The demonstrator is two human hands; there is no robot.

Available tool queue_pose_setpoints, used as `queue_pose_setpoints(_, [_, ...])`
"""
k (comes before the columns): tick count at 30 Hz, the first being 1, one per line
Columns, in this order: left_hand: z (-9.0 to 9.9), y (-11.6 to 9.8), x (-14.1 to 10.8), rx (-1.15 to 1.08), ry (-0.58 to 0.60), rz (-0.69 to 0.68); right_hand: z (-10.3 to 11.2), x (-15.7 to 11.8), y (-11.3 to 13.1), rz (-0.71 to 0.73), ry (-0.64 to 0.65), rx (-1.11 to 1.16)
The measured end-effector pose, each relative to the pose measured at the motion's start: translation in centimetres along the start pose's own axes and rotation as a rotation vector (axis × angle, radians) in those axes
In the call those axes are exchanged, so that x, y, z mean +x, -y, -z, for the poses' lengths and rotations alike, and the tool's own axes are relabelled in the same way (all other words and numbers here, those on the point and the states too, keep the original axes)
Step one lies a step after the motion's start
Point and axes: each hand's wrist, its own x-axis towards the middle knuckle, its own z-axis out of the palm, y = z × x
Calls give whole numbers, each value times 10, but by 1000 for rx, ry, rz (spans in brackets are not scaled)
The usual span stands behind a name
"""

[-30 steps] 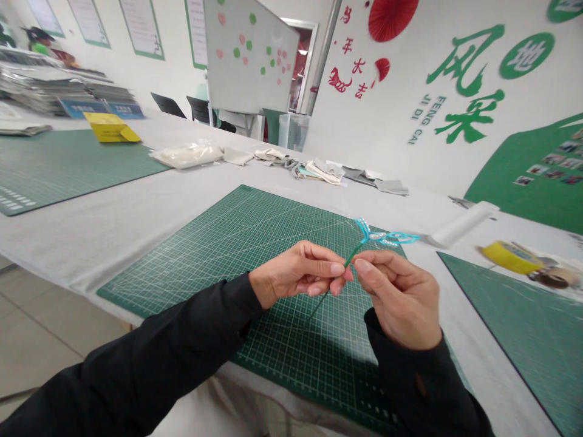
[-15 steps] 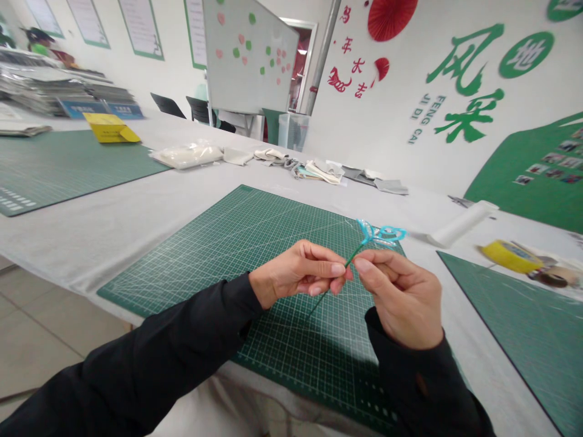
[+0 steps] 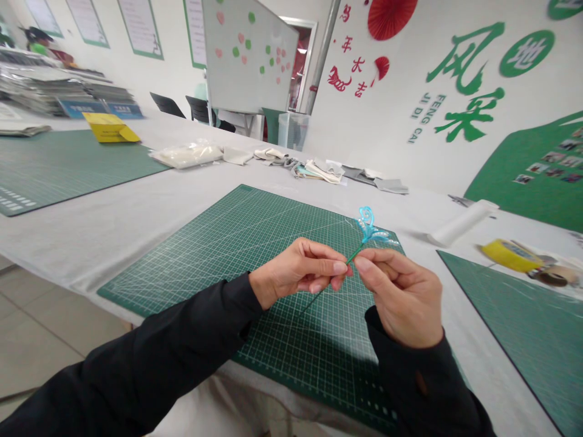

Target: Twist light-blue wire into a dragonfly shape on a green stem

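Observation:
A thin green wire stem (image 3: pixel 356 256) runs between my hands and ends in a small blue looped wire flower (image 3: pixel 370 226) with pale beads. My left hand (image 3: pixel 300 273) pinches the stem between thumb and fingers. My right hand (image 3: pixel 401 297) grips it just beside, fingertips nearly meeting those of the left. The stem's lower end pokes out below my left hand. Both hands are in black sleeves and hover above a green cutting mat (image 3: pixel 218 255), not touching it.
Further green cutting mats (image 3: pixel 514 328) lie on the white-covered table, to either side. Beyond stand a white paper roll (image 3: pixel 462 223), yellow tape (image 3: pixel 511 255), fabric scraps (image 3: pixel 319 173), a bag of white material (image 3: pixel 186 155) and a yellow packet (image 3: pixel 110 127).
The blue flower has turned on its stem, its loop swinging from pointing right to pointing up. My hands have barely moved.

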Motion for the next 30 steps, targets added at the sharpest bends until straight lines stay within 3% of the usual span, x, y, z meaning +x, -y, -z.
queue_pose_setpoints(7, [-1,1,0,9,-17,-50,0,-1,1,7,-15,-13])
queue_pose_setpoints(17, [-9,4,2,118,-175,-172,-4,-2,6,112,-97,-183])
queue_pose_setpoints(22, [-12,4,3,175,-200,-209,-3,0,7,135,-95,-213])
queue_pose_setpoints(25, [-9,3,2,119,-142,-179,-2,0,4,120,-77,-173])
queue_pose_setpoints(30, [1,2,0,12,72,-69,2,0,-2,56,37,64])
